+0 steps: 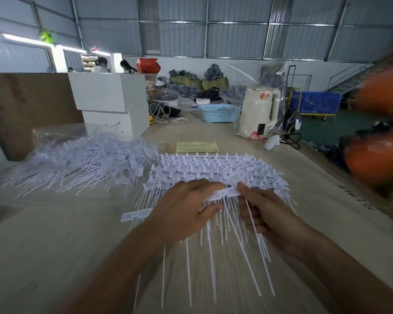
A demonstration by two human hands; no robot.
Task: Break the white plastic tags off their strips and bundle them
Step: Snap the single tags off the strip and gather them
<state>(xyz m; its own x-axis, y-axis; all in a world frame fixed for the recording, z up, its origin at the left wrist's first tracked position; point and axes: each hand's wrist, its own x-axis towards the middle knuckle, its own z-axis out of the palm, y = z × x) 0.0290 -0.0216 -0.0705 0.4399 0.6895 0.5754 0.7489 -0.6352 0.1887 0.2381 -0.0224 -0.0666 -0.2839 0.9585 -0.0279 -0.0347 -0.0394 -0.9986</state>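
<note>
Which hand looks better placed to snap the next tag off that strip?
Probably the right hand: its fingertips pinch the strip at its end, while the left hand steadies it.

Two hands, left (186, 205) and right (262, 209), are showing. Two white boxes (109, 91) are sitting stacked, beside one blue basket (218, 113), one white kettle (258, 114) and one yellow slip (197, 147). The white tags (213, 168) are lying too densely to count.

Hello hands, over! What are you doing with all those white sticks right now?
Left hand and right hand both gripping one tag strip. More strips stacked behind, loose pile on the left. Nothing in the way.
</note>
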